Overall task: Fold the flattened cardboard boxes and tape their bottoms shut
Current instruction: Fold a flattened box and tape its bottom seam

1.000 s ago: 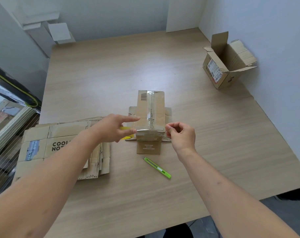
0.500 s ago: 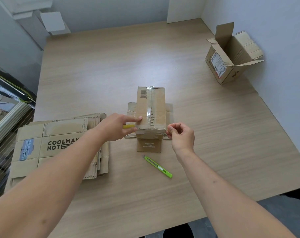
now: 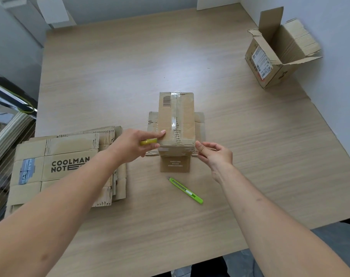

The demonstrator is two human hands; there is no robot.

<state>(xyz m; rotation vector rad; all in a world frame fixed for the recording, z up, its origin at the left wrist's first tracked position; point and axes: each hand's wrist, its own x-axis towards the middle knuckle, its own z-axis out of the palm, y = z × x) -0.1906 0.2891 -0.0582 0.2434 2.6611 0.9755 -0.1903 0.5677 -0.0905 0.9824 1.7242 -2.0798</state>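
A small cardboard box (image 3: pixel 185 116) stands bottom-up at the middle of the table, its lower flaps spread on the wood. Clear tape runs along its top seam and down the near face. My left hand (image 3: pixel 128 144) grips a yellow tape roll (image 3: pixel 148 141) at the box's near left edge, with the index finger lying on the box top. My right hand (image 3: pixel 216 154) touches the box's near right corner with relaxed fingertips. A stack of flattened boxes (image 3: pixel 66 156), the top one printed COOLMAN NOTE, lies to the left under my left forearm.
A green utility knife (image 3: pixel 186 190) lies on the wooden table (image 3: pixel 120 66) just in front of the box. An assembled open box (image 3: pixel 270 62) with a shipping label sits on its side at the far right by the wall. The table's near edge runs below my arms.
My left hand has moved right with the roll until its index finger lies on the box top. My right hand's fingers have uncurled and reached the box's near right corner.
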